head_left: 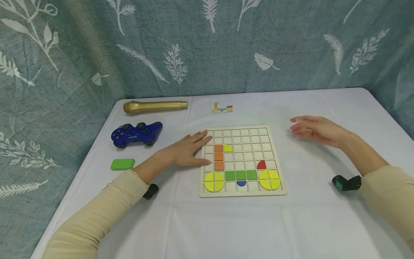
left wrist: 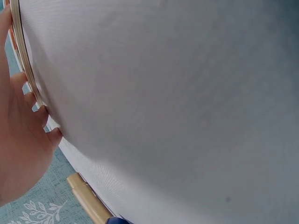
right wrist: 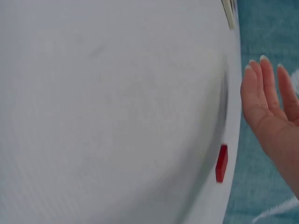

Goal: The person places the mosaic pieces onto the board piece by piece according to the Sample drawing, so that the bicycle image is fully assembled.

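A pale wooden grid board (head_left: pixel 244 137) lies flat on the white table. My left hand (head_left: pixel 191 149) rests on its left edge with spread fingers; in the left wrist view the fingertips meet the board's side. The board bears a column of orange squares (head_left: pixel 219 156), a yellow quarter piece (head_left: pixel 228 148), a row of green squares (head_left: pixel 240 175), a blue half-circle (head_left: pixel 241 183), a red quarter piece (head_left: pixel 261 164) and yellow circles at the lower left (head_left: pixel 210 185) and lower right (head_left: pixel 265 185). To the board's right my right hand (head_left: pixel 318 130) hovers over the table, fingers loosely extended, holding nothing.
A small pattern card (head_left: pixel 221 105) lies behind the board. At the left are a gold microphone (head_left: pixel 155 106), a blue game controller (head_left: pixel 137 134) and a green block (head_left: pixel 122 164). A red block (right wrist: pixel 222 163) shows below the right hand in the right wrist view. Patterned curtain (head_left: pixel 226 46) stands behind.
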{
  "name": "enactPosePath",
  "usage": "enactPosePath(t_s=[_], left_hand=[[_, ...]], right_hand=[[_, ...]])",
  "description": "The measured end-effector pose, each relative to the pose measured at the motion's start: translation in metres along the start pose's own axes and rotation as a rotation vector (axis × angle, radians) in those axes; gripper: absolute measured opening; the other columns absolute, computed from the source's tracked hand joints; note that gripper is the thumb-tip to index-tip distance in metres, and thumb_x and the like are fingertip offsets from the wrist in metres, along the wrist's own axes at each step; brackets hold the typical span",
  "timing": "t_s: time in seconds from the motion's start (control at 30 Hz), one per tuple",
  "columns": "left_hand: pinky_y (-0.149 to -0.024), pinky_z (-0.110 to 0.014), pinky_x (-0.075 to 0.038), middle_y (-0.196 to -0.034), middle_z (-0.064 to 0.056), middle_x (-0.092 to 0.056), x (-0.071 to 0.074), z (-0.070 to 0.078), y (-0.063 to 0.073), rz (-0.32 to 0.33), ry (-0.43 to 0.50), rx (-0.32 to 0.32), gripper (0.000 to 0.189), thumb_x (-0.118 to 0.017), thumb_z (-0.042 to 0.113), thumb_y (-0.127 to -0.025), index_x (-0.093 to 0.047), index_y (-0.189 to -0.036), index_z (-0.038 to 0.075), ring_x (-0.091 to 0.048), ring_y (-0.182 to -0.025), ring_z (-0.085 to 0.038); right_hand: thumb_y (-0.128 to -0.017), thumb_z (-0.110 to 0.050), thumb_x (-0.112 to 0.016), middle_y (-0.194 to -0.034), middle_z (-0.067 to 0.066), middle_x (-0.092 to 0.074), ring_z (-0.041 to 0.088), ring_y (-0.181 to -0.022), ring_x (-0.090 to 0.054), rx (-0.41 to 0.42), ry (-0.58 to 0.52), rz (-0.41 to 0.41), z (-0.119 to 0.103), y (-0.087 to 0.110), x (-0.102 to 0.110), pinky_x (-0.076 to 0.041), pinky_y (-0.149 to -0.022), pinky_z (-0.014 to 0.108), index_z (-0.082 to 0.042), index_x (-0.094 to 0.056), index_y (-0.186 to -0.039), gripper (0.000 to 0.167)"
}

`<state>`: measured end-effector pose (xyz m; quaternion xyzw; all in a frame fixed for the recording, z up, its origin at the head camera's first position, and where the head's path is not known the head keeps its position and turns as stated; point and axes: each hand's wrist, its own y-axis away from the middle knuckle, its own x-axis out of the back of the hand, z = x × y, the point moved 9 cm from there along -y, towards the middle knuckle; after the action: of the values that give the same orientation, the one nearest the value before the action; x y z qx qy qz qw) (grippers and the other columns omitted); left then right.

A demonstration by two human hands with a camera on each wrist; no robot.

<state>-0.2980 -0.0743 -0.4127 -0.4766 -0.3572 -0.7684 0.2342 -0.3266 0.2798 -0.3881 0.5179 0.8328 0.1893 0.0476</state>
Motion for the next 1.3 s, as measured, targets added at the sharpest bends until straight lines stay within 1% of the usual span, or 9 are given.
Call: enactPosePath(t_s=[0.27, 0.4, 0.5, 0.63, 0.77, 0.87, 1.0, 1.2, 1.3], left_hand=[[-0.114, -0.045, -0.002, -0.159, -0.002, 0.007, 0.001, 0.002, 0.0, -0.006, -0.006, -0.002, 0.092, -0.045, 0.069, -0.088, -0.004, -0.155, 0.021, 0.004, -0.144, -0.022], [-0.114, -0.045, -0.002, -0.159, -0.003, 0.006, 0.0, 0.002, 0.0, -0.006, -0.007, 0.0, 0.093, -0.045, 0.069, -0.088, -0.005, -0.155, 0.02, 0.004, -0.144, -0.023], [-0.114, -0.045, -0.002, -0.159, -0.002, 0.006, 0.0, 0.001, -0.001, -0.009, -0.009, 0.006, 0.093, -0.045, 0.07, -0.088, -0.005, -0.155, 0.02, 0.003, -0.144, -0.023], [-0.114, -0.044, -0.001, -0.159, -0.002, 0.006, 0.0, 0.002, -0.001, -0.017, -0.005, 0.014, 0.092, -0.045, 0.07, -0.088, -0.004, -0.155, 0.021, 0.003, -0.144, -0.023], [-0.114, -0.045, -0.001, -0.159, -0.002, 0.006, 0.0, 0.002, -0.001, -0.019, 0.001, 0.014, 0.092, -0.046, 0.068, -0.088, -0.004, -0.155, 0.02, 0.003, -0.144, -0.023], [-0.114, -0.045, -0.002, -0.159, -0.002, 0.006, 0.001, 0.001, 0.0, -0.019, 0.0, 0.015, 0.092, -0.046, 0.067, -0.089, -0.004, -0.155, 0.02, 0.003, -0.144, -0.023], [-0.114, -0.045, -0.002, -0.159, -0.003, 0.006, 0.0, 0.001, 0.0, -0.021, -0.001, 0.017, 0.093, -0.046, 0.068, -0.088, -0.004, -0.155, 0.02, 0.002, -0.144, -0.024], [-0.114, -0.045, -0.001, -0.159, -0.003, 0.006, 0.0, 0.001, -0.001, -0.021, 0.006, 0.02, 0.094, -0.046, 0.07, -0.087, -0.005, -0.155, 0.02, 0.002, -0.144, -0.024], [-0.114, -0.044, -0.001, -0.159, -0.002, 0.006, 0.0, 0.001, -0.001, -0.021, 0.006, 0.023, 0.094, -0.046, 0.07, -0.087, -0.005, -0.155, 0.02, 0.002, -0.144, -0.024]], right_hand=[[-0.099, -0.04, -0.048, -0.116, -0.007, -0.055, 0.001, -0.105, -0.057, -0.026, -0.051, 0.124, 0.007, 0.006, 0.047, -0.046, -0.091, 0.021, 0.0, -0.012, -0.151, 0.075], [-0.098, -0.04, -0.05, -0.116, -0.009, -0.052, 0.0, -0.102, -0.057, -0.043, -0.081, 0.162, 0.014, 0.01, 0.064, -0.046, -0.091, 0.021, -0.003, -0.009, -0.153, 0.078], [-0.099, -0.036, -0.051, -0.111, -0.012, -0.053, -0.002, -0.099, -0.057, -0.043, -0.061, 0.186, 0.019, 0.012, 0.073, -0.046, -0.09, 0.02, -0.002, -0.008, -0.152, 0.076], [-0.099, -0.033, -0.052, -0.117, -0.009, -0.049, -0.006, -0.097, -0.056, -0.052, 0.064, 0.202, 0.025, 0.017, 0.079, -0.045, -0.09, 0.019, -0.001, -0.013, -0.151, 0.073], [-0.097, -0.038, -0.055, -0.135, 0.009, -0.043, -0.006, -0.097, -0.052, -0.062, 0.343, 0.197, 0.027, 0.02, 0.079, -0.045, -0.087, 0.017, -0.006, -0.025, -0.15, 0.069], [-0.097, -0.036, -0.055, -0.138, 0.021, -0.045, -0.004, -0.095, -0.051, -0.031, 0.515, 0.196, 0.024, 0.02, 0.077, -0.044, -0.08, 0.018, -0.007, -0.032, -0.147, 0.062], [-0.097, -0.024, -0.059, -0.134, 0.024, -0.048, 0.0, -0.094, -0.052, 0.005, 0.56, 0.203, 0.021, 0.017, 0.071, -0.046, -0.078, 0.016, -0.002, -0.037, -0.144, 0.056], [-0.093, -0.01, -0.063, -0.125, 0.025, -0.051, 0.027, -0.104, -0.05, 0.04, 0.631, 0.223, 0.016, 0.014, 0.066, -0.045, -0.073, 0.013, 0.002, -0.041, -0.14, 0.054], [-0.092, -0.009, -0.065, -0.122, 0.026, -0.051, 0.033, -0.105, -0.049, 0.038, 0.661, 0.227, 0.017, 0.013, 0.066, -0.043, -0.072, 0.012, 0.002, -0.038, -0.142, 0.057]])
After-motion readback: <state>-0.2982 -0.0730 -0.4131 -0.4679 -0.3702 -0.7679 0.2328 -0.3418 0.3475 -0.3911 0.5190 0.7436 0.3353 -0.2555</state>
